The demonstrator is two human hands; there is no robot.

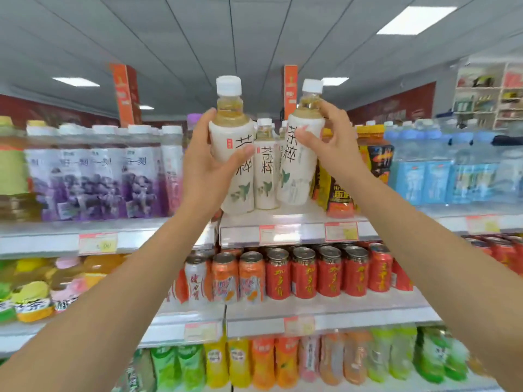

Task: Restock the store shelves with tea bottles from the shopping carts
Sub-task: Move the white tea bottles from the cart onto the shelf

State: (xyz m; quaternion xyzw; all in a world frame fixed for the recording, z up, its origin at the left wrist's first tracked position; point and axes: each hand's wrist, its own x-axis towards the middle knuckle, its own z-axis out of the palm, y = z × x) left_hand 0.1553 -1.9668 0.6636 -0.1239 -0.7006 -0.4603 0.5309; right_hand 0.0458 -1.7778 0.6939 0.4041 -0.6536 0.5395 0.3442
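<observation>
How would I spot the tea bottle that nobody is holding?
Look at the top white shelf, between the purple grape-drink bottles and the pale blue water bottles. At its front stands a white-labelled plastic tea bottle with a white cap. Unlike the matching bottles flanking it, neither left hand nor right hand grips it.

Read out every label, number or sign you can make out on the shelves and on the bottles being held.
"茶粹": right bottle, tilted in the right hand grip.
"茶粹", partly hidden by the thumb: left bottle in the left hand.
"茶粹": shelf bottle standing between them.
"一刻": purple bottles; rest blurred.
Probably "加多宝": red cans.
"00": left price tag; other tags unreadable.
Orange hanging signs: too blurred.
</observation>
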